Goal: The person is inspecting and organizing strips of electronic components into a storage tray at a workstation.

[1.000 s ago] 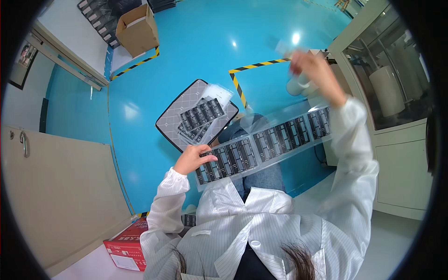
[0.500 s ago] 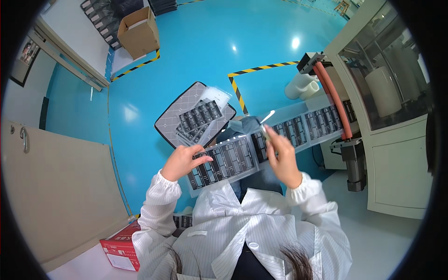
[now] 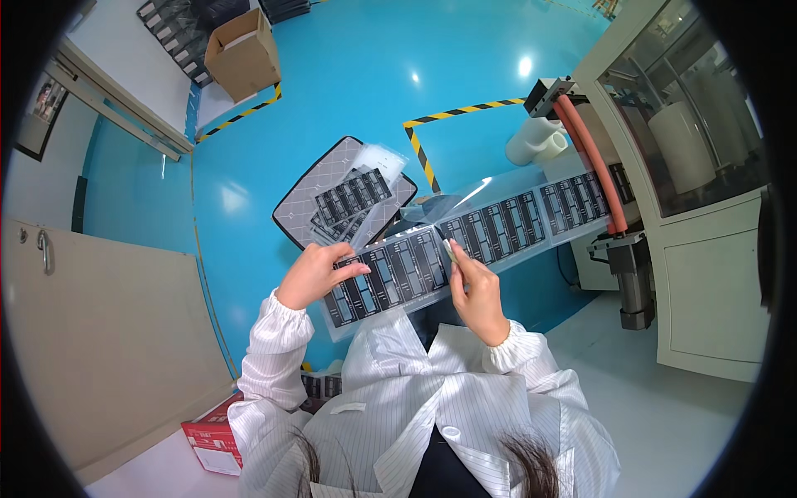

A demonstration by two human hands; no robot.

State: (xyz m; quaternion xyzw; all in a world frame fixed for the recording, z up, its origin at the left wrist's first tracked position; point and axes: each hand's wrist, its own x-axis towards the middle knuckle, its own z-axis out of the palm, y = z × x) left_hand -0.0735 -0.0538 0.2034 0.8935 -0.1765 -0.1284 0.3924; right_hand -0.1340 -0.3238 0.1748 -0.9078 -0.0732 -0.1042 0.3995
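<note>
A long clear film strip [image 3: 498,226] with black printed panels stretches from the machine's orange roller [image 3: 588,158] to my lap. My left hand [image 3: 314,274] pinches the upper left edge of its end panel [image 3: 398,272], thumb on top and fingers partly hidden. My right hand [image 3: 478,300] is closed around a slim pale-green tool [image 3: 451,251]. That tool's tip is at the gap between the end panel and the adjoining one; whether it touches the film I cannot tell.
A grey cushioned stool [image 3: 307,187] ahead bears loose cut printed sheets [image 3: 353,197]. White film rolls [image 3: 535,141] stand beside the machine [image 3: 706,282] on the right. At the left are a door [image 3: 108,324], a red box [image 3: 214,436] and an open cardboard box [image 3: 243,58].
My right hand has moved left and nearer to me, bringing the tool to the gap between panels. My left hand and the film's end have shifted slightly left.
</note>
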